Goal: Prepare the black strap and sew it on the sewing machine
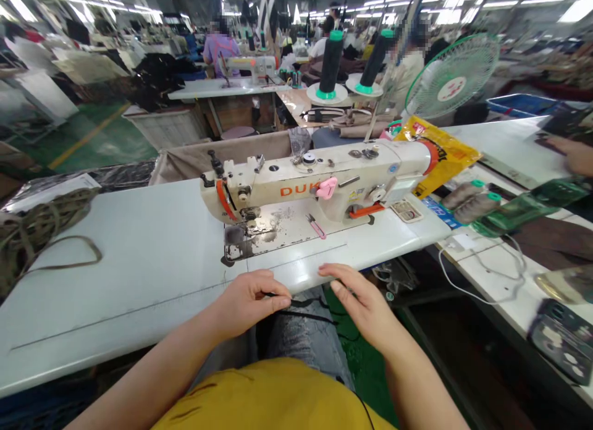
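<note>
My left hand [257,300] is closed at the front edge of the sewing machine table, thumb and forefinger pinching a thin black strip [308,317]. The strip's loose lengths hang over my lap, below the table edge. To the right, my right hand [364,303] is by the same edge with thumb and forefinger apart; nothing shows between them, and its other fingers are partly hidden. Beyond both hands stands a white sewing machine [319,177] with orange trim. Pink-handled thread snips [316,226] lie on its bed.
A heap of brown-grey strips [41,232] lies at the table's left end. On the right are a yellow bag [438,155], thread cones [477,201], a green bottle [528,204], a phone [563,340] and a white cable [445,275]. A fan [451,87] and another person's hand [572,152] are beyond.
</note>
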Action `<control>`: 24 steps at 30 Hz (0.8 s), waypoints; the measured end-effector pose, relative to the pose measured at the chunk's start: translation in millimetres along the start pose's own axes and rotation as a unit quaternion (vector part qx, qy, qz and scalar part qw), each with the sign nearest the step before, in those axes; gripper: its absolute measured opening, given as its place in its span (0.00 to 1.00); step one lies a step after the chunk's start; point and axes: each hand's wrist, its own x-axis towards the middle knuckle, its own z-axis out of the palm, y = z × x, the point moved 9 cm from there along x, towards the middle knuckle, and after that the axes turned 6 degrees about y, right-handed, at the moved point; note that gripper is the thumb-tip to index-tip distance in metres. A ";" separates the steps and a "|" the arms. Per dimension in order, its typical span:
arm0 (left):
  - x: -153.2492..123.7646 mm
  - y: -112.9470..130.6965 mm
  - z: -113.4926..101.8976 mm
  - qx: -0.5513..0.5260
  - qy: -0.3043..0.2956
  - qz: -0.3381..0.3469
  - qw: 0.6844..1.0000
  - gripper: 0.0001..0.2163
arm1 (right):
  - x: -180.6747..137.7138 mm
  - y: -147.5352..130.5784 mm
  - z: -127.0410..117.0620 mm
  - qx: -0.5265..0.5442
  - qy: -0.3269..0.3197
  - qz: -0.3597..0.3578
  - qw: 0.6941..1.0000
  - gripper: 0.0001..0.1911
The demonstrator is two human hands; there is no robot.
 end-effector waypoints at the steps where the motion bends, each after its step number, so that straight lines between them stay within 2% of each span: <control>1: 0.6 3.7 -0.1 -0.006 -0.002 0.013 1.000 0.11 | 1.5 -10.2 20.2 0.055 -0.039 -0.008 0.998 0.17; 3: 0.1 10.3 -4.4 -0.018 -0.003 0.040 0.999 0.11 | 0.3 -21.2 51.7 0.140 -0.127 -0.002 0.982 0.18; 5: -1.8 13.3 -9.6 -0.026 -0.007 0.058 0.998 0.11 | -1.6 -20.8 66.8 0.173 -0.187 0.018 0.967 0.19; 8: -4.5 8.7 -15.5 -0.012 -0.003 0.058 0.998 0.09 | 2.2 -11.9 61.6 0.145 -0.186 0.023 0.971 0.18; 12: -7.0 3.6 -16.8 0.076 0.023 0.090 0.993 0.06 | 1.6 -6.8 44.5 0.022 -0.165 -0.014 0.986 0.08; 16: -10.9 9.7 -9.3 0.264 0.068 0.152 0.950 0.10 | -6.1 4.1 21.3 -0.179 -0.083 -0.016 0.980 0.10; 18: -11.4 13.5 -8.9 0.301 0.108 0.160 0.934 0.12 | -10.1 1.9 9.4 -0.256 -0.024 -0.036 0.966 0.10; 21: -6.7 14.4 -10.9 0.221 0.141 0.144 0.954 0.12 | -15.0 -16.7 -5.3 -0.313 0.071 -0.110 0.941 0.09; 24: 4.0 2.3 -5.6 0.076 0.110 0.061 0.989 0.09 | -20.4 -39.9 -13.3 -0.286 0.130 -0.202 0.928 0.09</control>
